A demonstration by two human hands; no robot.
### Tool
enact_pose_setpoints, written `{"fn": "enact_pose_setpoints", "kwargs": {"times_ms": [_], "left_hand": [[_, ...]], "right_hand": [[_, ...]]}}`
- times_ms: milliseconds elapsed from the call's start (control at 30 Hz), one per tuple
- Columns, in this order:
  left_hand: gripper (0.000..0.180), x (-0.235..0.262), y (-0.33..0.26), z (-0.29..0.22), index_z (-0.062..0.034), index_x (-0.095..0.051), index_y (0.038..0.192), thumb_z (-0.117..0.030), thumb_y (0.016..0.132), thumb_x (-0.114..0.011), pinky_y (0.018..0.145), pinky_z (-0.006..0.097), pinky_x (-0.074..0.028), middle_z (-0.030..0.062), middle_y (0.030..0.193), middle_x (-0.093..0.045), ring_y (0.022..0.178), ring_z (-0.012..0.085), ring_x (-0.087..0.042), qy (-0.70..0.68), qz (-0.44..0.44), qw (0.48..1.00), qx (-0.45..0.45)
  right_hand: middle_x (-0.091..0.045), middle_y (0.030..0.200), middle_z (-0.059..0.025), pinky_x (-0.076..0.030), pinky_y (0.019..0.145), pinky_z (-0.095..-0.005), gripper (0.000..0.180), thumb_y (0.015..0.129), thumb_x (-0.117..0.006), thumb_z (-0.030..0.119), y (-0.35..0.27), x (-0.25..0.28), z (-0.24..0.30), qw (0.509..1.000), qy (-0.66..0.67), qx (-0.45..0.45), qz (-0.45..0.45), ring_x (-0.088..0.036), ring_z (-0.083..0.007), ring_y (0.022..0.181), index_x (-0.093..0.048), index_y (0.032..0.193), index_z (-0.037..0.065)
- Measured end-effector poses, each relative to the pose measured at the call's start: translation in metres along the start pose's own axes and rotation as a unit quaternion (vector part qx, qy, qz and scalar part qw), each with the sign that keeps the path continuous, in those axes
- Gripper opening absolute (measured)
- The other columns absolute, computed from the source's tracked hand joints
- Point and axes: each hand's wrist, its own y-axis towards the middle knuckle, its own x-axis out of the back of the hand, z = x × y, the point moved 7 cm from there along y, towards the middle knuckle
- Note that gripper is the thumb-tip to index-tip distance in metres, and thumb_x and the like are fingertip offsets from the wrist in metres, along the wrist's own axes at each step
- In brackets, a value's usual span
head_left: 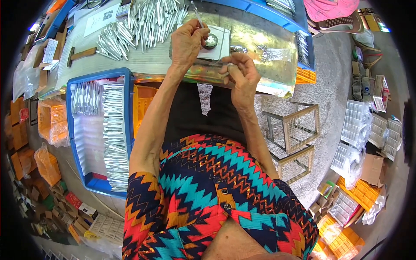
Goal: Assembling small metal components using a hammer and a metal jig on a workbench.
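- Left hand (187,43) – fingers clenched on a thin metal rod (197,13), held upright over a small round black fixture (211,41); the upright hold appears to line the rod up with it.
- The fixture sits on a white square block (219,45) on the table (277,52), under shiny film.
- Right hand (242,76) – fingers pinch a small silvery piece (231,66) just beside the block, kept within reach.
- Loose silver tubes (138,24) lie heaped behind the left hand.
- Blue crate (71,130), at the person's left, holds rows of tubes.
- White rectangular label sheet (100,18), far left of the table.
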Motion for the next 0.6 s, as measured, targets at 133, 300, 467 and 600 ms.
{"fn": "enact_pose_setpoints", "kwargs": {"times_ms": [133,300,467,600], "left_hand": [[0.007,-0.002,0.003,0.0,-0.002,-0.059,0.079,-0.007,0.08,-0.055,0.043,0.017,-0.04,0.0003,0.063,-0.056,0.051,0.0038,-0.049,0.029,0.018,0.999,-0.003],[0.007,-0.003,0.005,0.0,-0.0017,-0.058,0.078,-0.008,0.08,-0.055,0.042,0.017,-0.04,-0.0003,0.063,-0.055,0.05,0.0031,-0.047,0.038,0.023,0.999,0.011],[0.006,-0.005,0.007,-0.002,-0.0021,-0.06,0.078,-0.007,0.077,-0.056,0.042,0.018,-0.039,-0.0008,0.058,-0.055,0.048,0.0029,-0.048,0.036,0.027,0.999,0.0],[0.006,-0.006,0.007,-0.004,-0.0021,-0.059,0.079,-0.007,0.077,-0.057,0.043,0.018,-0.04,-0.0012,0.059,-0.055,0.049,0.003,-0.048,0.04,0.035,0.999,-0.003]], "right_hand": [[-0.056,0.087,-0.0127,-0.04,0.047,-0.0193,0.024,0.078,-0.046,-0.002,-0.008,0.021,-0.007,0.999,0.01,-0.023,-0.021,-0.055,-0.0115,0.063,-0.044,0.102,-0.005],[-0.056,0.085,-0.0134,-0.039,0.045,-0.0193,0.024,0.077,-0.047,-0.003,-0.015,0.037,-0.018,0.999,0.019,-0.041,-0.03,-0.053,-0.0112,0.06,-0.045,0.101,-0.005],[-0.055,0.083,-0.0132,-0.039,0.045,-0.0189,0.024,0.077,-0.047,-0.001,-0.017,0.039,-0.026,0.998,0.015,-0.055,-0.013,-0.053,-0.0111,0.059,-0.045,0.101,-0.006],[-0.056,0.083,-0.0128,-0.039,0.046,-0.0185,0.024,0.077,-0.047,0.0,-0.019,0.037,-0.026,0.998,0.008,-0.063,-0.005,-0.053,-0.0109,0.059,-0.045,0.101,-0.006]]}}
